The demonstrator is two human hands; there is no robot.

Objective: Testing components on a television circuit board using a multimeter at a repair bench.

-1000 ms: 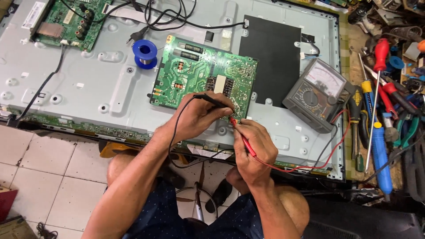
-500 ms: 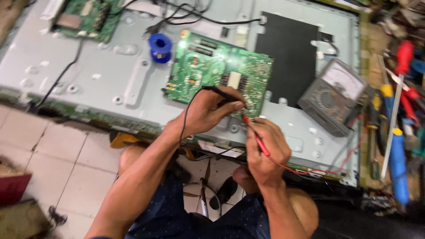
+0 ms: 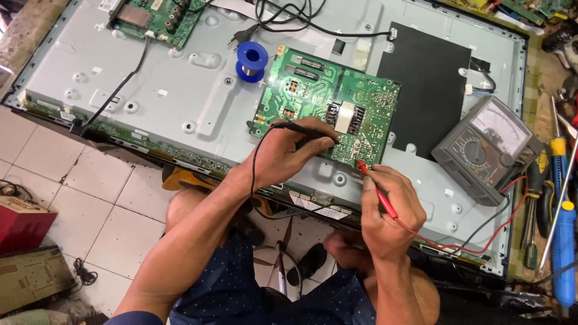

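My left hand (image 3: 289, 153) grips a black test probe (image 3: 307, 129), its tip on the lower edge of a green circuit board (image 3: 328, 102). My right hand (image 3: 388, 207) holds a red test probe (image 3: 376, 186), whose tip touches the same board's bottom right part. The board lies on the grey metal back of a flat screen panel (image 3: 180, 84). Red and black leads run from the probes to a grey analog multimeter (image 3: 487, 147) at the right.
A blue solder spool (image 3: 251, 59) stands left of the board. A second green board (image 3: 156, 18) sits at the panel's top left. Screwdrivers and tools (image 3: 557, 198) lie along the right edge. A red box (image 3: 24, 222) rests on the tiled floor at left.
The view has shifted and steadied over the panel. Both hands keep their probes on the board's lower edge, with the red probe tip now closer to the board's corner.
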